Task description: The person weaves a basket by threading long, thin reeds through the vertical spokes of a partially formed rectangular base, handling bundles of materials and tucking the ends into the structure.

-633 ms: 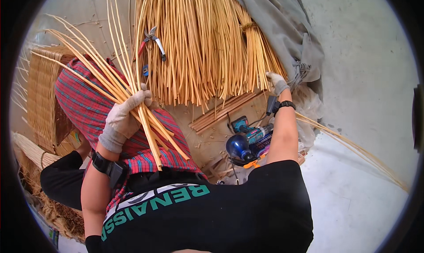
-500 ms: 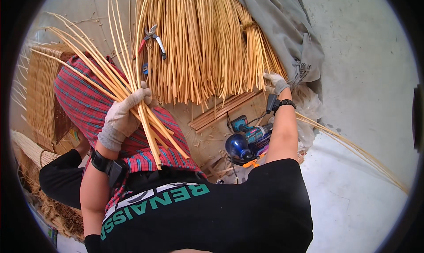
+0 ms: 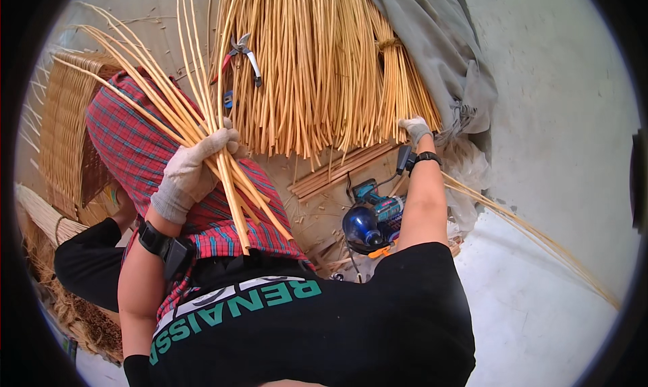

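Rods [image 3: 236, 215] fan out from the left hand [image 3: 192, 172], whose gloved grip is closed around them over a red checked cloth [image 3: 128, 127]. The gloved right hand [image 3: 416, 127] is at the lower ends of a tied bundle [image 3: 399, 76], near a gray sheet [image 3: 442, 56]; I cannot tell whether it pinches any. Pruning shears [image 3: 240, 48] lie at the left edge of a broad pile [image 3: 290, 83].

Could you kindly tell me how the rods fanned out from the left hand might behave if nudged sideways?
The rods look springy rather than floppy, reaching well beyond the left hand with only gentle bends. They are probably light, being slender and held in one hand. They may splay further, since no tie shows around them.
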Tool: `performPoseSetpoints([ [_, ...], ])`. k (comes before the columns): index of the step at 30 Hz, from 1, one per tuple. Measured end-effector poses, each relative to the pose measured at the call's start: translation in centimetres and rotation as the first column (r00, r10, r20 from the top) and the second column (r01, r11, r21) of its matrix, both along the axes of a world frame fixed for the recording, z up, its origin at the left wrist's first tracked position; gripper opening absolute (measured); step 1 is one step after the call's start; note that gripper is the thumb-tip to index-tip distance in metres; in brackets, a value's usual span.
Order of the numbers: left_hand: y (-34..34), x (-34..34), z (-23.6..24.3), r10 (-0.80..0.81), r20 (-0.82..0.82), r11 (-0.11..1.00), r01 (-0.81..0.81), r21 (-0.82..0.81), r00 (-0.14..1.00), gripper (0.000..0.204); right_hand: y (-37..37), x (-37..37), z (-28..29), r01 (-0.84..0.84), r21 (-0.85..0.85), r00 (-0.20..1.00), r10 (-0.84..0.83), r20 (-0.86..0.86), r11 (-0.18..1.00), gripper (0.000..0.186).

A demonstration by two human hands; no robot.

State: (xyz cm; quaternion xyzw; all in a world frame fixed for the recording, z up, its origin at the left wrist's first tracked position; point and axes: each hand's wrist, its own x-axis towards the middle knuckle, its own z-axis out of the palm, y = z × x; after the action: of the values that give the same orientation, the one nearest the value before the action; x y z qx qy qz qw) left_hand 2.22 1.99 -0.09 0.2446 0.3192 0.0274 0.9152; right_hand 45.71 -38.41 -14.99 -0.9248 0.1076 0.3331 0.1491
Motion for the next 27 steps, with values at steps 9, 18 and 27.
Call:
performPoseSetpoints([
  [9, 0.2, -0.3, -0.1, -0.005, 0.038, 0.999, 0.006, -0.032, 0.999, 0.040, -0.4, 0.9, 0.0, -0.092, -0.031, 0.990, 0.088, -0.108, 0.995, 0.093],
  [18, 0.5, -1.0, 0.0, 0.019, 0.053, 1.000, -0.019, -0.010, 0.998, 0.040, 2.6, -0.7, 0.4, -0.101, -0.078, 0.988, 0.091, -0.127, 0.992, 0.091],
  [27, 0.3, -0.8, 0.1, 0.031, 0.102, 0.999, -0.028, -0.027, 0.994, 0.039, 1.5, -1.0, -0.9, -0.087, -0.109, 0.993, 0.078, -0.091, 0.990, 0.110],
])
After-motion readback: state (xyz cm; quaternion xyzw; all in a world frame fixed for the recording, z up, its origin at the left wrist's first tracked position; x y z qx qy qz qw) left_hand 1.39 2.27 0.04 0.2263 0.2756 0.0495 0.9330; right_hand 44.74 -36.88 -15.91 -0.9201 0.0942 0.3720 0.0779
